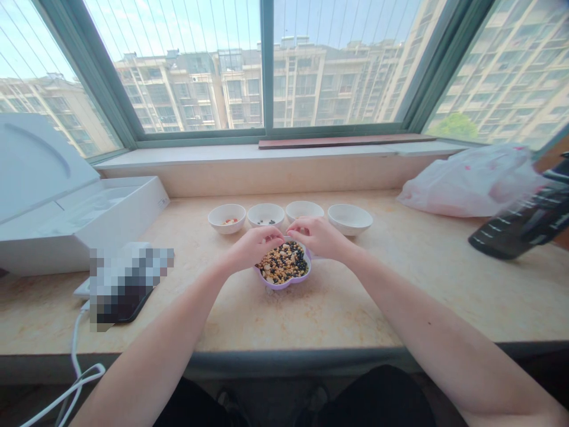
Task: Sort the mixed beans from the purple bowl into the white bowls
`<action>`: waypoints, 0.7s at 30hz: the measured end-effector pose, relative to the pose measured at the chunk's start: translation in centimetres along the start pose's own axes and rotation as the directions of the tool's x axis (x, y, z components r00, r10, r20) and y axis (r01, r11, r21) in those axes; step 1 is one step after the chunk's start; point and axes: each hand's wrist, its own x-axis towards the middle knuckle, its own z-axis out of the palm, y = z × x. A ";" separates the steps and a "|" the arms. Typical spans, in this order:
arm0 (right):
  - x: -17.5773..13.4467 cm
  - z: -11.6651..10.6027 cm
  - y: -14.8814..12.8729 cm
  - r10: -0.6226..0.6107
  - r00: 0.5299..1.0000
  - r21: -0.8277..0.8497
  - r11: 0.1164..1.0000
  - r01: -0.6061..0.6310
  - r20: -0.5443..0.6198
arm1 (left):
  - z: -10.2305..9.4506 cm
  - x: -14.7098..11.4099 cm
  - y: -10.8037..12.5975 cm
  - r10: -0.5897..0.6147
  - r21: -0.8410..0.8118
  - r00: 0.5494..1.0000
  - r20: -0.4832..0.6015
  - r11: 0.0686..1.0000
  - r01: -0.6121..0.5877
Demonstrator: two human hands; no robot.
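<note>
A purple-rimmed, scalloped bowl holds a mix of black beans, yellow beans and pale pieces. Over its back left edge is my left hand, fingers curled together. Across from it, my right hand hovers above the back right rim with its fingertips bent in a pinch. Anything between the fingers is too small or hidden to make out. Behind the hands stand several small white bowls in a row. The leftmost bowl has red and pale bits; the bowl beside it has dark beans.
The row also includes a third white bowl, partly behind my right hand, and a rightmost bowl. An opened white box and a blurred-out phone with a white cable lie left. A plastic bag and dark bottle lie right.
</note>
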 end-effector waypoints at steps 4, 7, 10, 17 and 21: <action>0.0 -0.1 0.0 0.003 1.000 -0.003 1.000 -0.003 0.007 | -0.3 -0.1 0.6 -0.088 -0.367 0.995 -0.039 0.928 0.068; 0.0 -0.1 0.0 0.011 1.000 -0.001 1.000 -0.011 0.014 | -0.4 -0.2 1.2 -0.101 -0.646 0.995 -0.019 0.760 0.065; 0.0 -0.1 0.0 0.008 1.000 -0.004 1.000 -0.008 0.022 | -0.7 -0.3 1.7 -0.104 -0.788 0.995 0.011 0.612 0.073; 0.0 0.0 0.1 -0.007 1.000 -0.012 1.000 0.007 0.023 | -1.0 -0.3 1.8 -0.134 -0.767 0.991 0.016 0.634 0.098; -0.1 0.0 0.1 -0.001 1.000 -0.012 1.000 0.001 0.023 | -1.1 -0.3 1.8 -0.090 -0.805 0.996 0.022 0.589 0.071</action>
